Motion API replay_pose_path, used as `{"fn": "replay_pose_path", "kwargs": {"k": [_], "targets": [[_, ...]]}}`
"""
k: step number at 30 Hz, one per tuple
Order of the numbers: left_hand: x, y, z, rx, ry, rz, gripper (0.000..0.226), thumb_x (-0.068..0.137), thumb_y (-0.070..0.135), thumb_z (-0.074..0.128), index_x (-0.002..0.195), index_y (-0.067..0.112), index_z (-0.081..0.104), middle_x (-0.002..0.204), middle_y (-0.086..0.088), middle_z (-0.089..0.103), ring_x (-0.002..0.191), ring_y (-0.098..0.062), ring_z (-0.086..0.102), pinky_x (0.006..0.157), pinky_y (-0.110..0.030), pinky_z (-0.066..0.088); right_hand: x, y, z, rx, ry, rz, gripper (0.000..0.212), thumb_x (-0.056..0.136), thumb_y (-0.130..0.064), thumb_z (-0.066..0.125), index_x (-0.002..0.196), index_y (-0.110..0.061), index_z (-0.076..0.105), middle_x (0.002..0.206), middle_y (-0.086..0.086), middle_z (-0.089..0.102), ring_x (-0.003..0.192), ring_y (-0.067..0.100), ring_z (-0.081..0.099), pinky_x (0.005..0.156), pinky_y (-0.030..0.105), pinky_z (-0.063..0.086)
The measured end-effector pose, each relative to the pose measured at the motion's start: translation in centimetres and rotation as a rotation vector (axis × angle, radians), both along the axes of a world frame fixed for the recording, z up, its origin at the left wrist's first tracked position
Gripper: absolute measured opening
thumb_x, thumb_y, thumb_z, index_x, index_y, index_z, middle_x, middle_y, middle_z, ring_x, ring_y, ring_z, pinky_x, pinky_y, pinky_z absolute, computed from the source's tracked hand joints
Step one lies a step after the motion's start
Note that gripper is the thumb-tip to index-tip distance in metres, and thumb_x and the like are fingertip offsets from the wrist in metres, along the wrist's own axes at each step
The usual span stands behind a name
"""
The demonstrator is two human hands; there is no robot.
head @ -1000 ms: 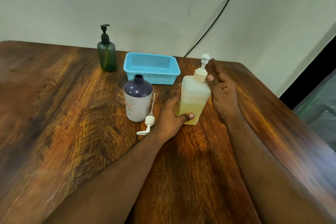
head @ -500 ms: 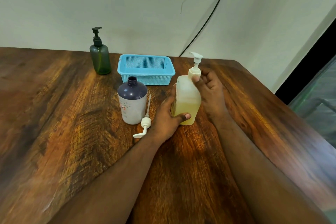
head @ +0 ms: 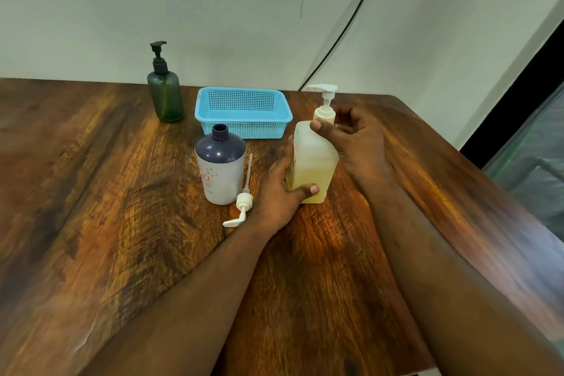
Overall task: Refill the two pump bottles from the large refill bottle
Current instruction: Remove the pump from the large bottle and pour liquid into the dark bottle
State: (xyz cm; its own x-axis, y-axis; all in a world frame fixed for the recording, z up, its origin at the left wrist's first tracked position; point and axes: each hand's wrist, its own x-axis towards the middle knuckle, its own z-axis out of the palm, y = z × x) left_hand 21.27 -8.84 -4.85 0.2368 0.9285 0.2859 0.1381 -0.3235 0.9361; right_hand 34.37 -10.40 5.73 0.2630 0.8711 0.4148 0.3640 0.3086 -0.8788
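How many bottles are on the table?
3. A green pump bottle stands at the back left, a purple-topped bottle with no cap stands in front of the blue basket, and a yellow one is held by both hands. None seem hidden.

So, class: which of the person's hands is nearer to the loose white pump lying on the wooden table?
Left. The left hand grips the yellowish bottle's base right beside the loose white pump; the right hand holds that bottle's neck, farther away.
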Motion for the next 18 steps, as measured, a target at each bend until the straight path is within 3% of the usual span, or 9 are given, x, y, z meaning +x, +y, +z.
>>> {"fn": "replay_pose_path", "kwargs": {"k": [5,9,11,14,18], "targets": [[0.0,0.1,0.0,-0.021,-0.01,0.009,0.094,0.072,0.037,0.076,0.147,0.049,0.021,0.144,0.009,0.048,0.131,-0.016,0.047,0.105,-0.049,0.045,0.3,-0.4,0.8,0.042,-0.075,0.087,0.021,0.087,-0.016,0.068,0.107,-0.018,0.066,0.093,-0.017,0.067,0.083,-0.008,0.064,0.07,0.013,0.053],[0.0,0.4,-0.3,-0.002,-0.011,0.005,0.093,0.072,0.036,0.077,0.148,0.046,0.024,0.143,0.01,0.046,0.131,-0.015,0.046,0.105,-0.048,0.046,0.5,-0.7,0.8,0.028,-0.003,0.206,0.031,0.093,-0.005,0.057,0.122,-0.017,0.056,0.104,-0.016,0.064,0.094,-0.008,0.064,0.076,0.014,0.053],[0.0,0.3,-0.3,0.004,-0.007,0.001,0.092,0.073,0.035,0.076,0.148,0.044,0.025,0.143,0.01,0.046,0.131,-0.015,0.046,0.105,-0.048,0.046,0.5,-0.6,0.9,0.029,0.007,0.196,0.047,0.088,-0.009,0.066,0.131,-0.02,0.05,0.115,-0.011,0.062,0.102,-0.003,0.063,0.081,0.017,0.054],[0.1,0.4,-0.4,-0.006,-0.002,0.0,0.093,0.073,0.038,0.076,0.147,0.048,0.022,0.144,0.008,0.047,0.131,-0.016,0.046,0.105,-0.05,0.046,0.3,-0.1,1.2,0.108,-0.196,0.052,0.061,0.075,-0.024,0.081,0.128,-0.026,0.052,0.109,-0.015,0.058,0.098,-0.005,0.06,0.081,0.016,0.053],[0.0,0.4,-0.4,-0.013,0.011,0.006,0.096,0.073,0.034,0.076,0.15,0.045,0.019,0.146,0.008,0.046,0.133,-0.016,0.044,0.107,-0.049,0.043,0.3,-0.3,1.5,0.087,-0.042,0.159,0.056,0.082,0.0,0.07,0.131,-0.02,0.052,0.112,-0.007,0.062,0.098,-0.001,0.062,0.081,0.016,0.052]]}}
